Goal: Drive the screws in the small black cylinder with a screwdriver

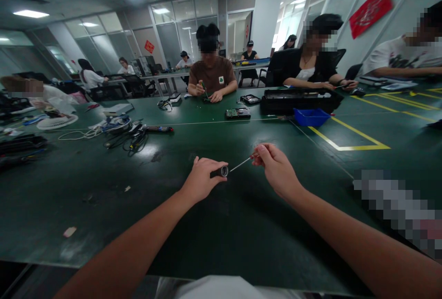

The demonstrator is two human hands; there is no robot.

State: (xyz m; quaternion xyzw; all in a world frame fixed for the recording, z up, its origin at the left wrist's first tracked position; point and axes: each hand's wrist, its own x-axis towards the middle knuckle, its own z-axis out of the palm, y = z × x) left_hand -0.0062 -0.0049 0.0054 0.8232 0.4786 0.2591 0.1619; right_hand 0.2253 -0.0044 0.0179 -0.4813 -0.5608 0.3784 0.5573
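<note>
My left hand (203, 177) is closed around a small dark cylinder with a round silver end (223, 171), held just above the green table (214, 239). My right hand (276, 166) pinches a thin metal rod (241, 164) between thumb and fingers. The rod's far tip points into the open end of the cylinder. Both hands hover over the middle of the table, a short gap apart.
A tangle of cables and tools (126, 131) lies at the left. A blue bin (311, 117), a long black case (299, 100) and circuit boards (238, 113) sit farther back. Yellow tape lines (348, 140) mark the right. Several people work across the table.
</note>
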